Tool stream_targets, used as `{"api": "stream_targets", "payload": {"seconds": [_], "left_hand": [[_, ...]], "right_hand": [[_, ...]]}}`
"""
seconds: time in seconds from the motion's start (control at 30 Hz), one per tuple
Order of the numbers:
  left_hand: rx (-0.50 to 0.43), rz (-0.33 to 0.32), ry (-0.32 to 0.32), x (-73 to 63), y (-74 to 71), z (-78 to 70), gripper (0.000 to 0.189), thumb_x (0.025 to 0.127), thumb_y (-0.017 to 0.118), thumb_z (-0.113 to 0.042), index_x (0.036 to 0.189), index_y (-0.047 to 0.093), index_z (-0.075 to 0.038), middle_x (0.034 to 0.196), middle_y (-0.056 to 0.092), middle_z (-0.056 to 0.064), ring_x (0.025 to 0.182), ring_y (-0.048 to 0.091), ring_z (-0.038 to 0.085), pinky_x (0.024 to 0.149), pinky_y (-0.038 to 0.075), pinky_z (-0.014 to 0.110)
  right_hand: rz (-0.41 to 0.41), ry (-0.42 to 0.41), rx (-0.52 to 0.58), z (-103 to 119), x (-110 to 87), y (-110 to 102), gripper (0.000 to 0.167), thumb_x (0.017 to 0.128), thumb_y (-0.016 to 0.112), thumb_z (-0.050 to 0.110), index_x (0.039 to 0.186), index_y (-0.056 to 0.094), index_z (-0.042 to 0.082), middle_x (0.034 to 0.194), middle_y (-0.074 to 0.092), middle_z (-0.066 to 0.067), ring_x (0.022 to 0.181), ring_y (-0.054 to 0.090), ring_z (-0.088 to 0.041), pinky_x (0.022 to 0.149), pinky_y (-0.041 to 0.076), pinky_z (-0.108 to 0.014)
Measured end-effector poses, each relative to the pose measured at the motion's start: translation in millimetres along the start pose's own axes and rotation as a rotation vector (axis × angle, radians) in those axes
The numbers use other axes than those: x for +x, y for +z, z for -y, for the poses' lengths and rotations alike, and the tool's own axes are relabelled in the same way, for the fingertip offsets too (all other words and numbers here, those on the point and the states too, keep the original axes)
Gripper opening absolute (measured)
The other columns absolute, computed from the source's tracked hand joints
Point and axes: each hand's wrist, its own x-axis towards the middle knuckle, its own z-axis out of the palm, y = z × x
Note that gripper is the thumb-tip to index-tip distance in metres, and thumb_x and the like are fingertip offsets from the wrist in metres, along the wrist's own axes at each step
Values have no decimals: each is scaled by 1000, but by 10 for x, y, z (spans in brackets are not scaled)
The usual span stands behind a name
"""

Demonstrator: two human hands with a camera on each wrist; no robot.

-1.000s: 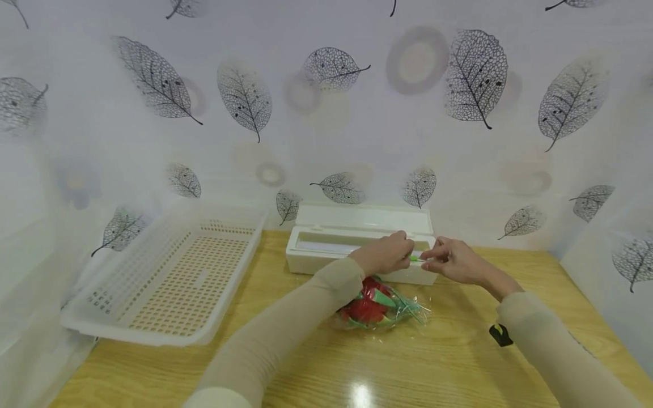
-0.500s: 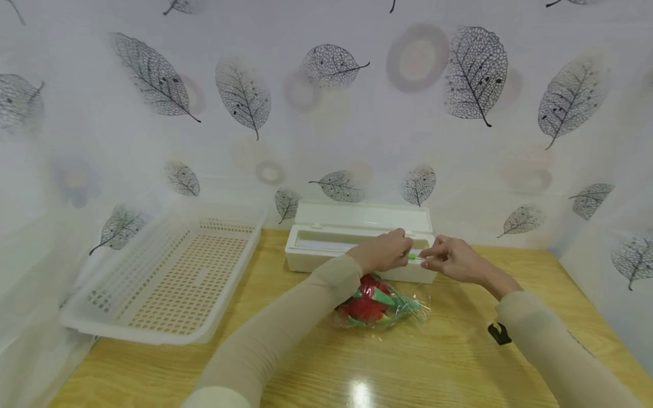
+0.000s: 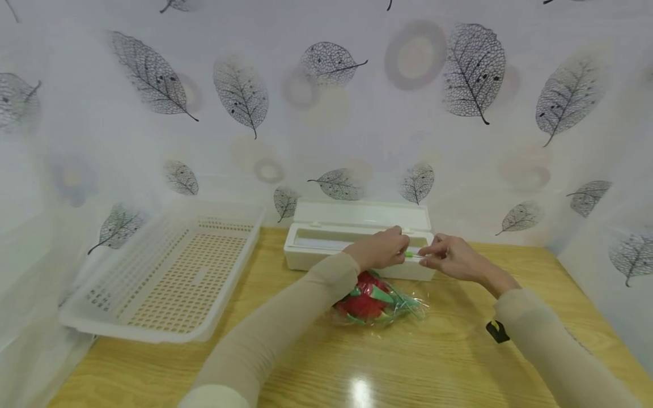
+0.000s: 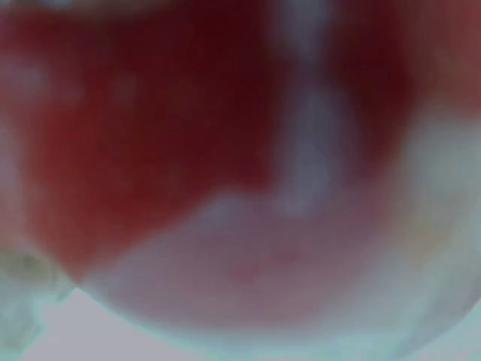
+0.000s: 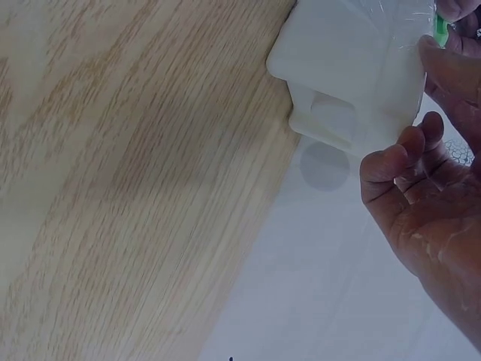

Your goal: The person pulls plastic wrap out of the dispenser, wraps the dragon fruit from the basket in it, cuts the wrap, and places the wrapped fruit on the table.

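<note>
Pinching a pale tip [image 3: 415,256], the right hand [image 3: 456,260] faces the left hand [image 3: 381,249], curled on a green piece [image 3: 409,254] at the right front of the white box [image 3: 306,260]; uneven pulling could skid the box or jerk the piece loose.

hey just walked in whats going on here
A person has both the left hand and the right hand at a small green piece on an open white box; which one grips it is unclear. A red and green item in clear wrap lies in front. A white basket sits to the left.
</note>
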Motion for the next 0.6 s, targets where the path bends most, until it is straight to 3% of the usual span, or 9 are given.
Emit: {"api": "stream_targets", "payload": {"seconds": [0.6], "left_hand": [[25,-8,4,17,28,51,15,101,57,-15,108,66,-5,107,58,9,86,51,13,76,47,23]], "right_hand": [[-18,-7,-20,0,5,3,26,93,75,20,111,78,2,80,51,-1,66,40,-10,59,37,-25]]}}
